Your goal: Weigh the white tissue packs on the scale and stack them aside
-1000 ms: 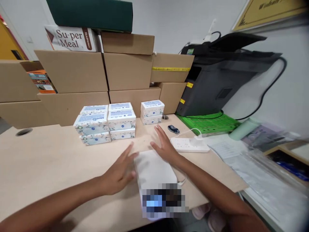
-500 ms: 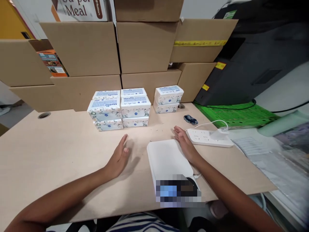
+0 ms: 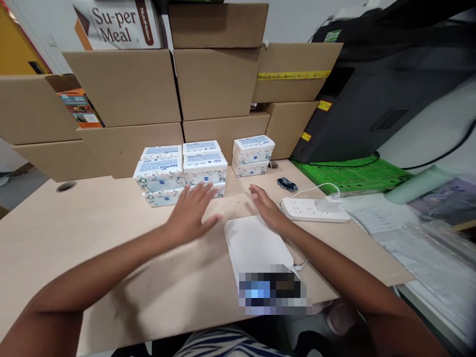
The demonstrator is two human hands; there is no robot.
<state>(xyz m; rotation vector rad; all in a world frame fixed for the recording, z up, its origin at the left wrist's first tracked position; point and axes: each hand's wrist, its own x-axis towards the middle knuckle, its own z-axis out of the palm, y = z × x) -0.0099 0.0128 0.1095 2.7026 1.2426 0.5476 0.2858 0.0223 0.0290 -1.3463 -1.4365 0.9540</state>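
My left hand (image 3: 194,214) is raised over the table with fingers apart, just in front of the larger group of white tissue packs (image 3: 159,173), hiding part of the lower packs. Nothing is in it. My right hand (image 3: 268,206) hovers beyond the upper right part of a flat white device (image 3: 256,243), fingers stretched out and holding nothing. Behind it stands a stack of two tissue packs (image 3: 253,154), apart from the larger group. The near end of the white device is blurred by pixels.
A white power strip (image 3: 314,210) with a plugged-in charger lies right of my right hand, and a dark strap-like bundle (image 3: 287,184) behind it. Cardboard boxes (image 3: 217,82) line the back. A black machine (image 3: 364,99) and green crate (image 3: 334,171) stand at right.
My left hand has risen and moved forward toward the tissue packs, its fingers spreading. My right hand has shifted slightly left and forward. The view has tilted up a little.
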